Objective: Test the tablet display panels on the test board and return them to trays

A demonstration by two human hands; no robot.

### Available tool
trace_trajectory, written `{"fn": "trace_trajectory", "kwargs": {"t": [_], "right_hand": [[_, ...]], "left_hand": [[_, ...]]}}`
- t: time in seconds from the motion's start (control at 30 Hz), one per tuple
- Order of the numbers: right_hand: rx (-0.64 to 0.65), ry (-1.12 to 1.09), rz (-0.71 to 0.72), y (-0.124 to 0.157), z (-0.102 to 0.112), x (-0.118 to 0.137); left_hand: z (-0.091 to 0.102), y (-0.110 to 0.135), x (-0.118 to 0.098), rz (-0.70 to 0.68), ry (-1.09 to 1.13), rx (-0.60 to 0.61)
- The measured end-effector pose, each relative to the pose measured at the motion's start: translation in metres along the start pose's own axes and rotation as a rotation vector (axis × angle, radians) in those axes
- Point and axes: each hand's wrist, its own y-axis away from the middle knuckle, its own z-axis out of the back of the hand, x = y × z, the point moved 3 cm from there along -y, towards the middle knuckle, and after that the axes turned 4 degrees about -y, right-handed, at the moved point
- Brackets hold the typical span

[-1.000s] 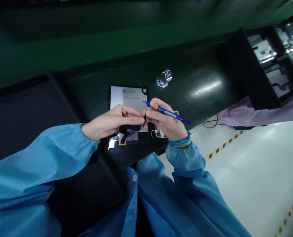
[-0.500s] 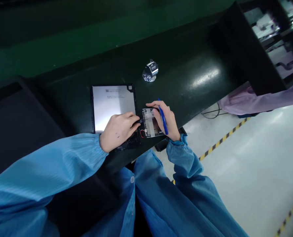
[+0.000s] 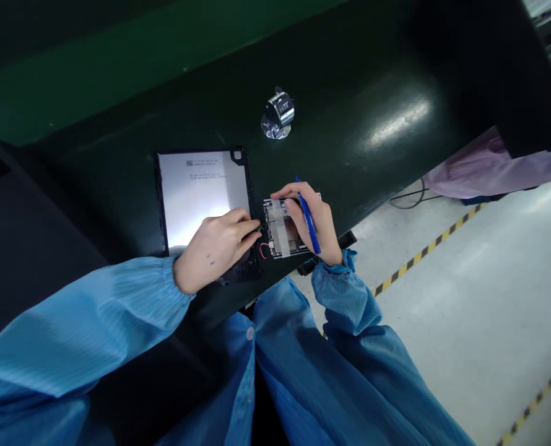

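Left hand (image 3: 215, 251) is bent down with its fingertips (image 3: 255, 228) at the edge of a flat panel (image 3: 201, 198), right by a small dark bit, and from where I sit I cannot tell if it is pinching anything. Right hand (image 3: 324, 229) holds a blue pen (image 3: 309, 217) tight in its fingers, and the pen points up and away from me. That hand's fingertips (image 3: 280, 193) reach over a small circuit board (image 3: 282, 229) with pale tape on it and a thin red wire (image 3: 264, 251) at its edge. The board sits just beside the panel, and both lie on a dark green workbench (image 3: 373, 155). The panel has a black edge, a white face and a small printed label. Up the bench, well apart from the hands, stands a chrome tally counter (image 3: 278, 114). Blue sleeves (image 3: 94, 316) cover both arms. Off to the right I see lilac cloth (image 3: 493, 170), and a yellow and black stripe (image 3: 424, 252) on the pale floor (image 3: 465, 328).
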Motion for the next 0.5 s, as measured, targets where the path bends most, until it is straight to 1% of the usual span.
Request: {"fn": "trace_trajectory", "kwargs": {"t": [0.13, 0.27, 0.5], "right_hand": [[0.003, -0.002, 0.006, 0.0002, 0.0005, 0.0000], [0.010, 0.004, 0.019, 0.0000, 0.0009, 0.0001], [0.019, 0.046, 0.021, -0.0004, 0.0012, 0.0023]], "left_hand": [[0.0011, -0.0032, -0.0030, -0.024, -0.021, 0.031], [0.0015, -0.0052, -0.0044, -0.013, -0.044, 0.056], [-0.0015, -0.0039, -0.0039, -0.052, -0.075, 0.057]]}}
